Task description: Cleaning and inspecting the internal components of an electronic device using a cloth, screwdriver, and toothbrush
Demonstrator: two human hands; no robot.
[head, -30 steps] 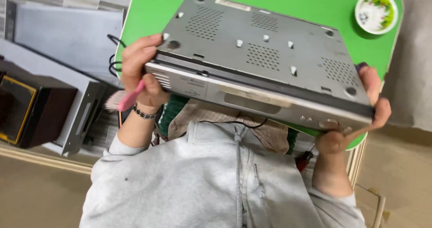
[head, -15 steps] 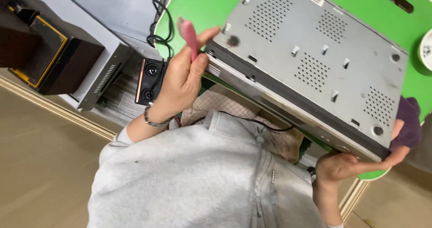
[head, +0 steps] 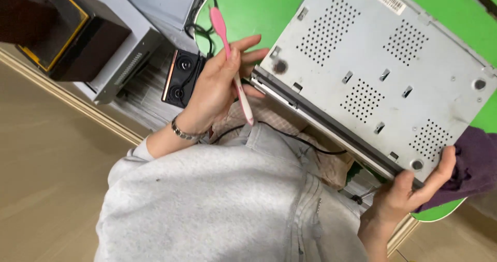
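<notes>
The upturned grey perforated metal device case [head: 378, 76] covers most of the green counter [head: 248, 8], leaving bare green only at its upper-left and along the far right edge. A purple cloth [head: 473, 166] blocks the case's right corner. Left of the counter, black cables [head: 199, 26], a small black twin-cone speaker [head: 181, 76] and a grey flat metal box [head: 124, 65] crowd the floor.

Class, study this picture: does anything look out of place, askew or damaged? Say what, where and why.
The grey metal device lies upside down, its vented underside up, and juts off the green table edge over the person's lap. The right hand props one corner; the left hand holds a pink tool. No damage shows.
</notes>
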